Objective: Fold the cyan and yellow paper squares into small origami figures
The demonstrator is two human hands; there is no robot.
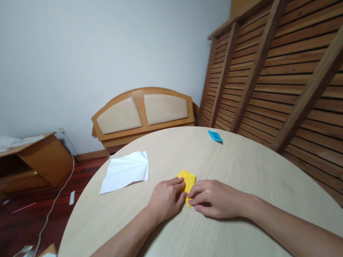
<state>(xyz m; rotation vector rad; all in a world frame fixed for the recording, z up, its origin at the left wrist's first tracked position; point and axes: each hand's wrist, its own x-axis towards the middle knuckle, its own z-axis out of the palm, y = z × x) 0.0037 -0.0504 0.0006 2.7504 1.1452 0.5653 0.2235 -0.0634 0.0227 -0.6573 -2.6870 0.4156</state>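
Note:
A small folded piece of yellow paper [189,180] lies on the round table, its pointed lower tip toward me. My left hand [168,198] comes in from the left, its fingers closed together and holding the paper's left side down; the thumb is near the lower part. From the right, the curled fingertips of my right hand [212,197] hold the paper's lower right edge, with the thumb tucked below the fingers. Parts of the paper are hidden under both hands.
On the pale round table [266,200], a creased white paper sheet [124,170] lies at the left and a folded blue paper [215,136] near the far right edge. Behind stand a headboard [141,111] and wooden slats [284,60]. A cabinet [45,160] is at the left.

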